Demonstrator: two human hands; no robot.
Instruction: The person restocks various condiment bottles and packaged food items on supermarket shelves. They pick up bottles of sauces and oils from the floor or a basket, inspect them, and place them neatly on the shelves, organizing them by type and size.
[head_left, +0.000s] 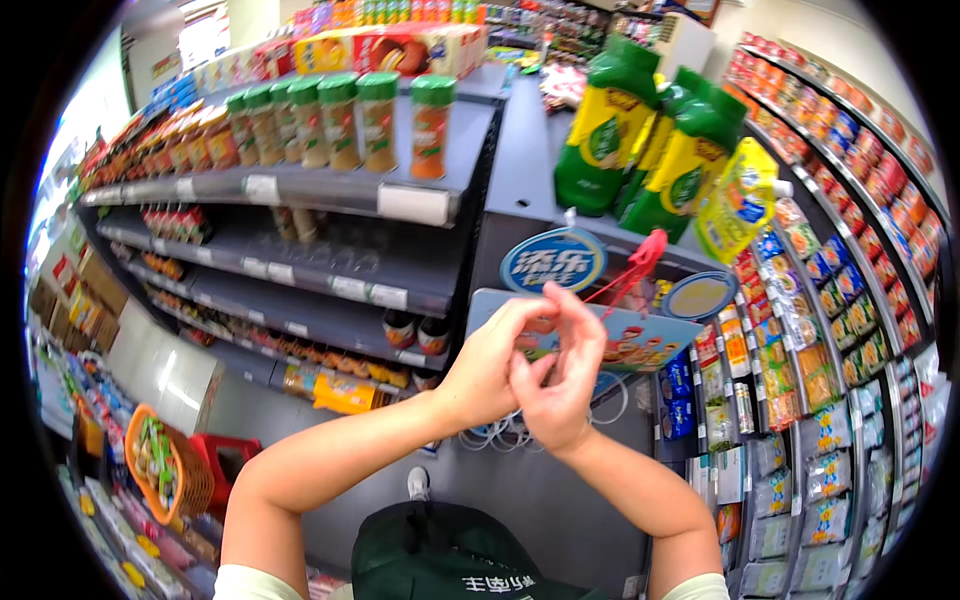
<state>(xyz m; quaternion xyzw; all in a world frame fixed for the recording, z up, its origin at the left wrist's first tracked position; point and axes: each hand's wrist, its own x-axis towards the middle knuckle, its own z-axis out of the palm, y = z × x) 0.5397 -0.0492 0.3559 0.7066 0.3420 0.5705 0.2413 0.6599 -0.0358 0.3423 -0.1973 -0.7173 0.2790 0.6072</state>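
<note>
Both hands meet in front of a printed display board (652, 337) at the shelf end. My left hand (499, 356) and my right hand (562, 367) touch each other with fingers curled; whether something small is between them cannot be told. Behind the fingertips is an oval blue sign (553, 260). A red plastic string (646, 259) hangs right of my right hand. On the top ledge stand green and yellow bottles (606, 127) and a yellow spout pouch (741, 201). Green-capped spice jars (431, 127) line the upper shelf on the left.
White cable loops (499, 435) hang below the board. Shelves of packaged goods (829, 465) rise at the right. An orange basket (191, 472) and a red plastic stool (229, 457) stand at the lower left. The left shelf's metal edge (322, 199) runs beside my arm.
</note>
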